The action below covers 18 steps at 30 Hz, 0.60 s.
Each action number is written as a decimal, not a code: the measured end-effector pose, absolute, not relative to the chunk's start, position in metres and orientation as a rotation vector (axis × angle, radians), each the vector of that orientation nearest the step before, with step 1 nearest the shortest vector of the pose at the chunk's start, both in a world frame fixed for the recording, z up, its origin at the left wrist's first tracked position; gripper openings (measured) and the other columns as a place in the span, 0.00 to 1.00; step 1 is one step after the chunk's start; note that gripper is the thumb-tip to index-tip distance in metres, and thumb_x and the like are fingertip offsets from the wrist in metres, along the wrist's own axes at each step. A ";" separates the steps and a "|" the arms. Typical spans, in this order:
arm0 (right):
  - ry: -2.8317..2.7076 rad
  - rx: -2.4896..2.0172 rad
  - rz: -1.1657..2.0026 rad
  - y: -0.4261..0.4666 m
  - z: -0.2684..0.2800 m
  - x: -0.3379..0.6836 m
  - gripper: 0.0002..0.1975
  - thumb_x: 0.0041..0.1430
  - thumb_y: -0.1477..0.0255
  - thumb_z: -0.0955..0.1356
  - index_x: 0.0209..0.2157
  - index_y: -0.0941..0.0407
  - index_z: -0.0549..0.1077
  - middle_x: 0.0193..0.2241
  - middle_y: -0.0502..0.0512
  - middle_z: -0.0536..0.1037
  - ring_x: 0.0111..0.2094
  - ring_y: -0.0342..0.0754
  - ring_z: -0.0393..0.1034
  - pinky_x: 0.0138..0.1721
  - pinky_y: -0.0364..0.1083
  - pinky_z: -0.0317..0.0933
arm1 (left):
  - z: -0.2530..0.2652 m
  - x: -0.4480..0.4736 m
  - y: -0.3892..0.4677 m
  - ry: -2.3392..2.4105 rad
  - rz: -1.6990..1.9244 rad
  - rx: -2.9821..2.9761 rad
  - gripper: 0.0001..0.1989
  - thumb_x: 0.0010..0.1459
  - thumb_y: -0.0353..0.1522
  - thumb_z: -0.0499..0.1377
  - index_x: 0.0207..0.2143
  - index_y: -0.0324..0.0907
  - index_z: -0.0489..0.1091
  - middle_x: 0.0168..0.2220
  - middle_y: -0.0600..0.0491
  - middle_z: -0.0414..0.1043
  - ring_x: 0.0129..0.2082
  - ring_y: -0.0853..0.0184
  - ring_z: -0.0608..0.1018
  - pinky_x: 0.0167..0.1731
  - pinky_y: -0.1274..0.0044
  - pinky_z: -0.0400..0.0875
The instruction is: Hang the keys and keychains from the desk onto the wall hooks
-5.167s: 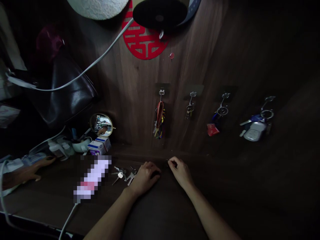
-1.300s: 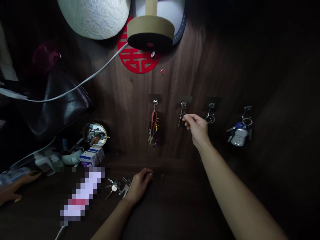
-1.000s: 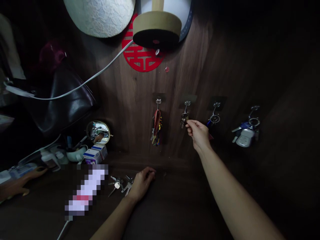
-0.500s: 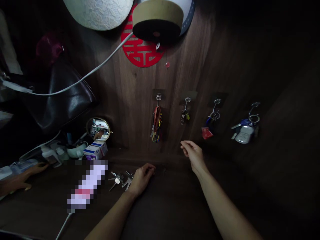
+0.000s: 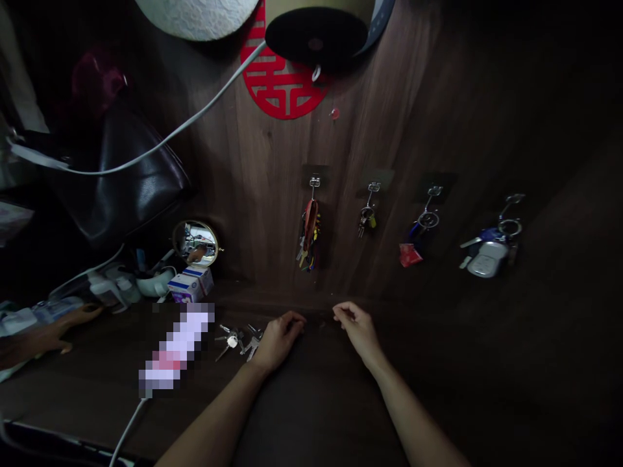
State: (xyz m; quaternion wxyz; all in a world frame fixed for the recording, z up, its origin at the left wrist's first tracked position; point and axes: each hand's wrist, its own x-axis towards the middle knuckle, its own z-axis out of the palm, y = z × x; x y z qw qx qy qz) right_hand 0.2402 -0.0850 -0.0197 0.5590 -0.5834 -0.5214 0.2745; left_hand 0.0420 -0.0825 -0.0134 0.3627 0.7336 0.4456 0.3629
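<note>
My left hand point(image 5: 280, 337) rests on the dark wooden tabletop with its fingers curled inward; whatever it may hold is hidden. Beside its wrist lie loose silver keys point(image 5: 252, 347) and another small bunch of keys point(image 5: 232, 340). My right hand point(image 5: 357, 329) hovers a little to the right, thumb and fingertips pressed together, with nothing visible between them. On the wall above hang a thick key bunch with a red strap point(image 5: 309, 233), a small key ring point(image 5: 366, 219), a ring with a red tag point(image 5: 411, 254) and a silver key fob point(image 5: 487, 259).
At left are a blurred-out phone-like slab point(image 5: 178, 347) with a white cable, small boxes point(image 5: 191, 284), a round mirror point(image 5: 195, 243), bottles point(image 5: 104, 292) and a wooden hand-shaped object point(image 5: 53, 334). A dark bag point(image 5: 126, 175) hangs above, and a red cut-out ornament point(image 5: 287, 97) is on the wall.
My right hand has moved down and left, away from the hanging keys and towards my left hand. My left hand stays in place. The view has shifted slightly.
</note>
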 end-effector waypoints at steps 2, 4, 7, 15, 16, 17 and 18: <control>-1.310 -1.386 0.615 -0.085 -0.024 0.239 0.14 0.48 0.59 0.66 0.24 0.56 0.71 0.20 0.53 0.74 0.25 0.48 0.70 0.25 0.43 0.60 | -0.014 0.042 -0.082 1.160 0.911 1.897 0.12 0.57 0.36 0.50 0.36 0.43 0.71 0.28 0.54 0.74 0.29 0.67 0.75 0.30 0.80 0.64; -1.400 -1.398 0.566 -0.085 -0.026 0.239 0.13 0.50 0.60 0.65 0.25 0.56 0.71 0.21 0.53 0.74 0.27 0.48 0.70 0.28 0.43 0.60 | -0.015 0.042 -0.081 1.166 0.899 1.910 0.12 0.57 0.36 0.49 0.36 0.43 0.71 0.28 0.55 0.74 0.29 0.68 0.75 0.31 0.80 0.64; -1.511 -1.438 0.485 -0.086 -0.031 0.239 0.12 0.52 0.62 0.63 0.26 0.55 0.70 0.23 0.53 0.75 0.28 0.48 0.69 0.30 0.44 0.60 | -0.017 0.042 -0.080 1.164 0.897 1.932 0.12 0.57 0.36 0.49 0.36 0.43 0.71 0.28 0.55 0.74 0.30 0.68 0.75 0.31 0.81 0.65; -1.612 -1.584 0.212 -0.085 -0.043 0.237 0.06 0.50 0.68 0.64 0.32 0.54 0.67 0.25 0.50 0.70 0.27 0.47 0.66 0.29 0.44 0.59 | -0.019 0.041 -0.080 1.147 0.908 1.933 0.12 0.58 0.36 0.49 0.36 0.43 0.71 0.29 0.55 0.74 0.30 0.68 0.75 0.32 0.80 0.65; -1.633 -1.588 0.177 -0.085 -0.043 0.237 0.07 0.51 0.68 0.64 0.33 0.54 0.68 0.27 0.51 0.70 0.28 0.47 0.66 0.30 0.44 0.59 | -0.020 0.041 -0.080 1.146 0.912 1.933 0.12 0.58 0.36 0.49 0.36 0.43 0.71 0.29 0.54 0.74 0.30 0.68 0.75 0.33 0.80 0.65; -1.660 -1.588 0.148 -0.086 -0.042 0.237 0.07 0.52 0.68 0.63 0.34 0.53 0.68 0.28 0.51 0.71 0.28 0.47 0.66 0.30 0.45 0.60 | -0.020 0.041 -0.080 1.146 0.912 1.932 0.12 0.58 0.36 0.49 0.36 0.43 0.71 0.29 0.54 0.74 0.30 0.68 0.75 0.33 0.80 0.65; -1.690 -1.587 0.126 -0.087 -0.041 0.237 0.06 0.53 0.68 0.63 0.33 0.53 0.69 0.29 0.52 0.71 0.29 0.48 0.66 0.31 0.45 0.60 | -0.021 0.041 -0.080 1.148 0.912 1.931 0.12 0.58 0.36 0.49 0.36 0.43 0.71 0.29 0.54 0.74 0.30 0.68 0.75 0.33 0.79 0.65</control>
